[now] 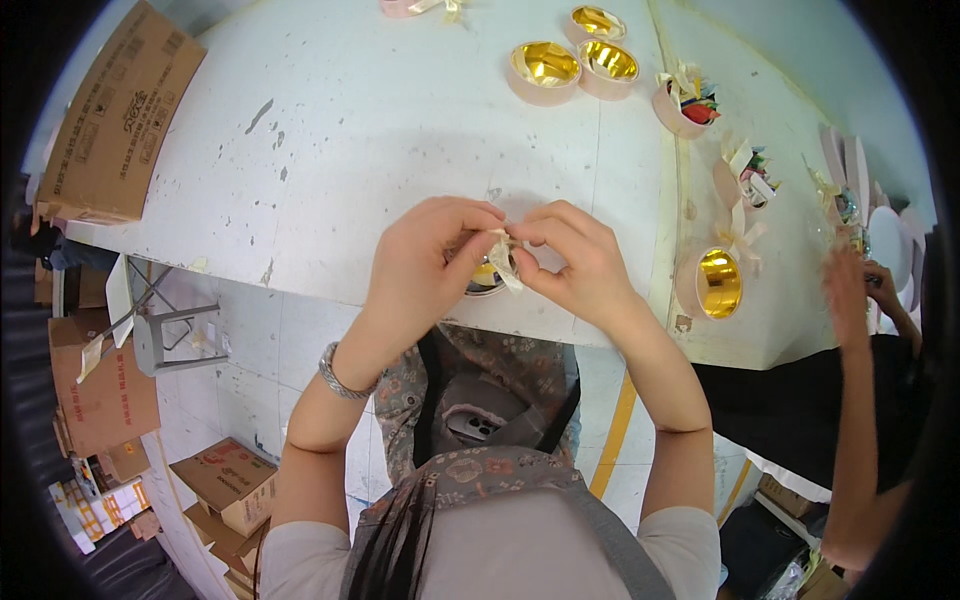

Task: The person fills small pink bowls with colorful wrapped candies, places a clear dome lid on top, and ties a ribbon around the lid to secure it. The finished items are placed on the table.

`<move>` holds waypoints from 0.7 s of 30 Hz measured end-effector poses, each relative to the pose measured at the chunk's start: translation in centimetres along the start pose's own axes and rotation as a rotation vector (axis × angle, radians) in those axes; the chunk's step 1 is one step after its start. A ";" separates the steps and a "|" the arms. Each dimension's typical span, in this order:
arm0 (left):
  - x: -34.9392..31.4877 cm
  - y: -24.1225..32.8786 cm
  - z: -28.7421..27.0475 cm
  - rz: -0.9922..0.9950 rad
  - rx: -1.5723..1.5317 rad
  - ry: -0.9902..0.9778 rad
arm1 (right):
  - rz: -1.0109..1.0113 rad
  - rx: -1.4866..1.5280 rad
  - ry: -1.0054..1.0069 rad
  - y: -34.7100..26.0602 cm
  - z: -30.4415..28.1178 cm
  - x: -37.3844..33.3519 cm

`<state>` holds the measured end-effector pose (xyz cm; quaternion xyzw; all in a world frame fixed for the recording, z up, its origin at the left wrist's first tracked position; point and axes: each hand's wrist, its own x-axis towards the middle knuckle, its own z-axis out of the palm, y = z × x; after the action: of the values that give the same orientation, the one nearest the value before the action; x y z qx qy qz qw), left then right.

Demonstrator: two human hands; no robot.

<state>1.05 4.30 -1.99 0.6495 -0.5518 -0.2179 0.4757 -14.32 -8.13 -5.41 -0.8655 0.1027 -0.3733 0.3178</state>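
Head view: left hand (pixel 425 245) and right hand (pixel 575 252) pinch a cream ribbon (pixel 505 265) over a partly hidden round container (pixel 487 290) at the near edge of the white desk (pixel 330 200). Ribbon work appears unfinished; two filled, ribboned round pink containers (pixel 680 118) seem complete.

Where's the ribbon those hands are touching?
In the head view, the cream ribbon is between the left hand and right hand, over a gold-lined container at the near edge of the white table.
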 end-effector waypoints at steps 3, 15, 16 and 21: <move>-1.0 -2.3 0.7 0.226 0.064 0.096 | -0.041 -0.023 -0.010 0.0 -0.1 -0.1; -1.4 -3.8 -1.6 -0.157 -0.844 0.201 | 0.205 0.036 -0.100 -1.5 -0.7 -0.2; -1.9 -4.3 -2.5 -0.178 -0.752 0.090 | 0.234 0.076 -0.161 -2.5 -1.1 -0.4; -2.1 -4.4 -1.1 -0.077 -0.237 -0.177 | 0.249 0.132 -0.355 -1.3 0.6 -0.3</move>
<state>3.56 6.32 -5.82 0.5876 -0.5366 -0.3562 0.4898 -14.19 -6.77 -5.06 -0.8757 0.1268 -0.1790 0.4303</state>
